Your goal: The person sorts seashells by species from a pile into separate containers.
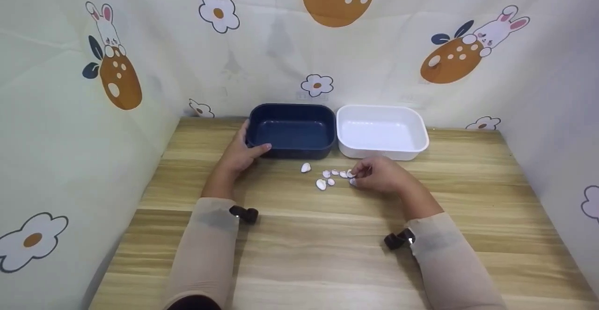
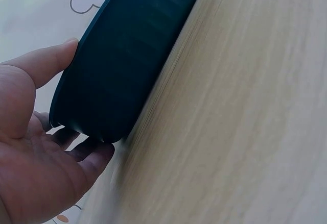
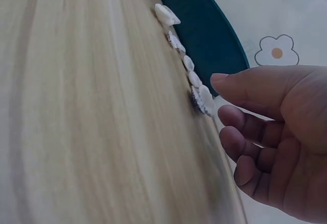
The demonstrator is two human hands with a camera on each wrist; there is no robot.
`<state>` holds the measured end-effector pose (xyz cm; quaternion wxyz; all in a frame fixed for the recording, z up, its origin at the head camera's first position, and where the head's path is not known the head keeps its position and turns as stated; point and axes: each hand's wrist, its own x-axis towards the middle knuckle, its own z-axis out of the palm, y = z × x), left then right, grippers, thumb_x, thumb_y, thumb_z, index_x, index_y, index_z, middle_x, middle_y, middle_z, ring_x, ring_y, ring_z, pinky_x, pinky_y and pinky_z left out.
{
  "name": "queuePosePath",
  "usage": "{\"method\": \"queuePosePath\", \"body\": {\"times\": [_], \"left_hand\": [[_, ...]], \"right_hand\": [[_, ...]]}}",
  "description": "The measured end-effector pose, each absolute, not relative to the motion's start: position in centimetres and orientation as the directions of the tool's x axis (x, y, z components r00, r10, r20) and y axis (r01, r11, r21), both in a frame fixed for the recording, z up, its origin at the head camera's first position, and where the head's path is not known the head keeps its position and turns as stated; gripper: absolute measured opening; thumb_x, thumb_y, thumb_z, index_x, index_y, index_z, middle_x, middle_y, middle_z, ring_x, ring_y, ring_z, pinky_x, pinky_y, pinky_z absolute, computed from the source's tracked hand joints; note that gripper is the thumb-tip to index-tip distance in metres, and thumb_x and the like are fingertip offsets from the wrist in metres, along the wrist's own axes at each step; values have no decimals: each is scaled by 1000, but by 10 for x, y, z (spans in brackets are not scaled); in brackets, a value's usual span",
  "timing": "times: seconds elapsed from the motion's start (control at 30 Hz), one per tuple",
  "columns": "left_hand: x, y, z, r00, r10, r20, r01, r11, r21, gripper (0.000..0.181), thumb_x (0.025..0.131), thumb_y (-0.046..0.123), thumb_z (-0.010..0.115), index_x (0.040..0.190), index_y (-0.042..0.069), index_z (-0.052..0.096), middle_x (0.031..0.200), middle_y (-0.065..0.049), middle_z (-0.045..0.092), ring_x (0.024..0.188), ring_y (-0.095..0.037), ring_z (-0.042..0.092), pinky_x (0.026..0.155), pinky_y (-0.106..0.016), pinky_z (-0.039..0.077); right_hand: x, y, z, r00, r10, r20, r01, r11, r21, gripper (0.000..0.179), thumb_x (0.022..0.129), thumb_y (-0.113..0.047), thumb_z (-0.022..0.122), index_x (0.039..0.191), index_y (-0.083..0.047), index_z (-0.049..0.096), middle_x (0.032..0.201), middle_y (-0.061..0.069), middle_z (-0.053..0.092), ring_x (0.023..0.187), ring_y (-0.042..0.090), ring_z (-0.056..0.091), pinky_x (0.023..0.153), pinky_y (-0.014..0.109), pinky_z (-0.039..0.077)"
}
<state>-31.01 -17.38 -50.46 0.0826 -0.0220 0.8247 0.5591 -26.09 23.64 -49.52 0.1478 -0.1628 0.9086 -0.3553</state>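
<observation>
My left hand (image 1: 241, 153) holds the left end of a dark blue rectangular tub (image 1: 292, 153). In the left wrist view the thumb (image 2: 56, 60) lies at the tub's rim and the fingers curl round its end. Several small white seashells (image 1: 321, 184) lie on the wood-grain table in front of the tubs. Right at the rightmost shells, my right hand (image 1: 381, 175) reaches in with its fingers loosely bent. In the right wrist view a gap shows between thumb and fingers, with a ridged shell (image 3: 202, 100) just beyond the fingertips.
A white rectangular tub (image 1: 381, 154) stands against the right side of the dark blue one. Behind both hangs a pale cloth (image 1: 262, 57) printed with flowers and rabbits, which also encloses the left and right sides of the table (image 1: 299, 254).
</observation>
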Motion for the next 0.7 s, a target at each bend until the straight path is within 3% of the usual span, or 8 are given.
{"method": "queuePosePath", "body": {"times": [0.7], "left_hand": [[-310,-172,-502,-987,53,-155,-125,365,922,111,92,35,84,174,25,10,182,-10,13,169,-31,9,139,-50,9]], "right_hand": [[-261,234,-501,-895,-412,-169,-216,733,-645,18,87,-17,85,104,-14,82,98,1,79,91,12,67,89,33,55]]}}
